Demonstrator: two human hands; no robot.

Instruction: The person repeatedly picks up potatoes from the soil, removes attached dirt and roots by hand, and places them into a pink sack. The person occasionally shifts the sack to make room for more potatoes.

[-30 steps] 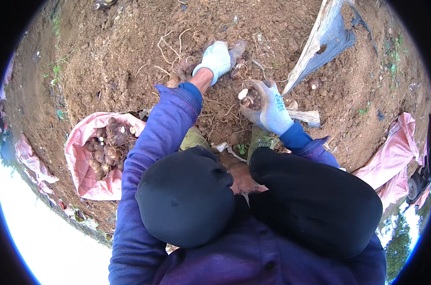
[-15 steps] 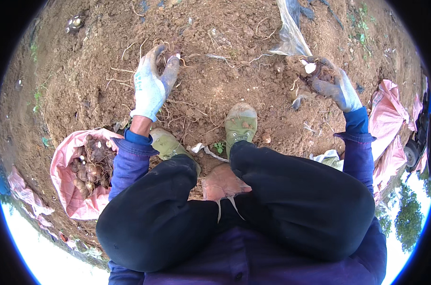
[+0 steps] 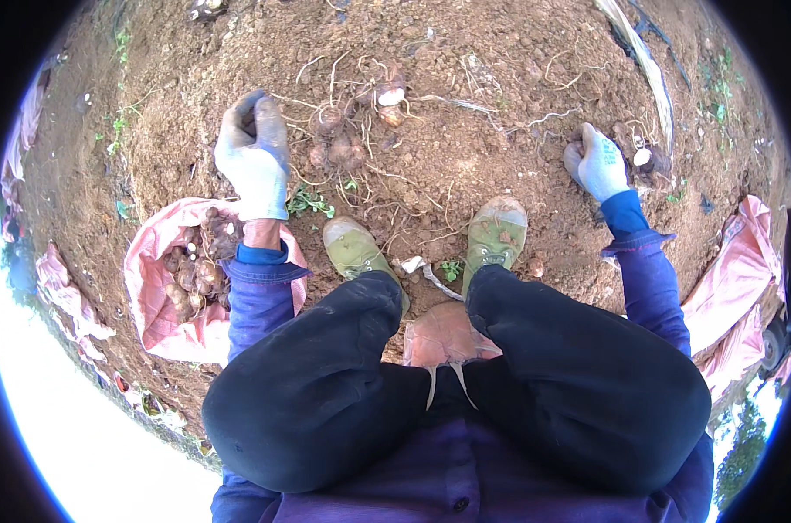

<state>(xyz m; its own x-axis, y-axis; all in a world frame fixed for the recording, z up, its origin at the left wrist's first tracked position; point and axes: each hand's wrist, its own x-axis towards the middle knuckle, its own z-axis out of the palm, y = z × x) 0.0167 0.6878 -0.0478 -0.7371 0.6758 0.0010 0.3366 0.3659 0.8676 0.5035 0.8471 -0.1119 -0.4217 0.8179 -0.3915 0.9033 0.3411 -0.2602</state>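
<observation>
Both my hands wear pale, soil-stained gloves. My left hand (image 3: 254,157) is closed in a loose pinch, thumb and fingers curled toward each other. Its fingertips are partly hidden, and I cannot make out anything between them. To its right, a clump of brown tubers (image 3: 339,148) with long stringy roots lies on the soil, beside a tuber with a white cut face (image 3: 391,98). My right hand (image 3: 597,161) is closed like a fist just above the soil. Right beside it lies another dark, rooty tuber clump (image 3: 648,161) with a white cut spot. Whatever the fist holds is hidden.
A pink sack (image 3: 147,288) with tubers (image 3: 195,270) inside stands by my left forearm. My green shoes (image 3: 497,231) rest on bare soil. More pink sacks (image 3: 735,261) lie at the right. A plastic strip (image 3: 644,61) crosses the far right; a small weed (image 3: 308,202) grows by my left shoe.
The view has shifted. My left hand has let go of the tuber clump and moved to its left. My right hand has come off its clump, closed, and is now on the clump's left side.
</observation>
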